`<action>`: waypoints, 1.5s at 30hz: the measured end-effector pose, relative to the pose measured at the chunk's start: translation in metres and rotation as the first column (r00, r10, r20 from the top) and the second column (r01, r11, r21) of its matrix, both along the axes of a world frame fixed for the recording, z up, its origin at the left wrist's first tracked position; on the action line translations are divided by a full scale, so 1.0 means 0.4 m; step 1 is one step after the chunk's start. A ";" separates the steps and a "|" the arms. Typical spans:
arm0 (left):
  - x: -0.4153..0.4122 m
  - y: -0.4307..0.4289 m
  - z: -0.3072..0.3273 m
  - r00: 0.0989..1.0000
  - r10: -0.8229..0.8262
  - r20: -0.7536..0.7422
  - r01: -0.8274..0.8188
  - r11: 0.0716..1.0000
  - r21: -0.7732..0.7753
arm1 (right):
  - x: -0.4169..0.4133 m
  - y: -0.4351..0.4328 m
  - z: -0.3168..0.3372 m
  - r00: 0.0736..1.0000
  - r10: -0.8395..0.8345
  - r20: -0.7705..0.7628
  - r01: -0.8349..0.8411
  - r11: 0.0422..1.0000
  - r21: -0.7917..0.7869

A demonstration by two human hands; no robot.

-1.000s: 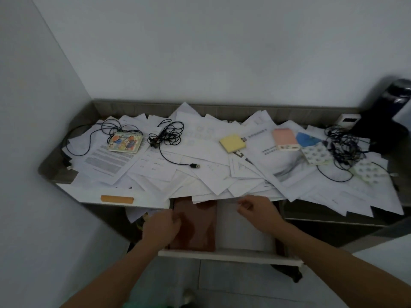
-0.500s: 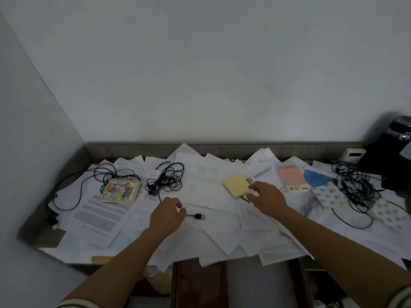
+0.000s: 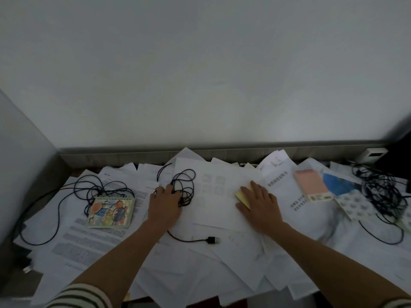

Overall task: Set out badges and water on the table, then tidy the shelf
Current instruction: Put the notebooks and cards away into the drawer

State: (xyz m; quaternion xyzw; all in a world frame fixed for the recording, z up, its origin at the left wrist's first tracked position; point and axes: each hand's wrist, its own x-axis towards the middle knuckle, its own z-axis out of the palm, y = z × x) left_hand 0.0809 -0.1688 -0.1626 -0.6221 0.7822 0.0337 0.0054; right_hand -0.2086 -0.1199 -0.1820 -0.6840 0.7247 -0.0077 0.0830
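The shelf (image 3: 124,155) is buried under loose white papers (image 3: 93,245). My left hand (image 3: 165,204) lies on a tangled black cable (image 3: 185,183), fingers curled down into the bundle. The cable's USB plug (image 3: 214,240) trails out on the papers nearer me. My right hand (image 3: 259,203) rests flat, fingers straight, on a yellow sticky-note pad (image 3: 240,195), covering most of it. No badges or water are in view.
A colourful spiral notebook (image 3: 111,211) lies left among another black cable (image 3: 66,196). Right of my hand are a pink notepad (image 3: 310,185), a blue card (image 3: 338,185), dotted sheets (image 3: 355,207), more tangled cables (image 3: 382,192) and a small white device (image 3: 373,153). Walls close off the back and left.
Both hands moved up from the open drawer below onto the shelf. The left reached the tangled cable and the right came down on the yellow pad. The view tilted upward.
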 end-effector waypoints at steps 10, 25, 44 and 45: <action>-0.122 -0.029 0.260 0.290 0.284 -0.914 -0.127 0.958 0.257 | -0.018 -0.011 0.023 0.998 0.023 0.063 -0.029 0.995 0.097; -0.402 0.244 0.141 0.250 0.637 -0.730 -0.030 0.758 0.651 | -0.295 0.181 0.166 0.080 -0.452 0.888 0.340 0.850 0.402; -0.404 0.458 0.032 0.853 0.262 -0.452 -0.280 0.960 0.029 | -0.259 0.564 -0.082 0.903 0.321 0.286 -0.417 0.813 0.405; -0.396 0.468 0.027 0.851 0.256 -0.458 -0.268 0.963 0.041 | -0.254 0.566 -0.111 0.898 0.398 0.190 -0.441 0.806 0.395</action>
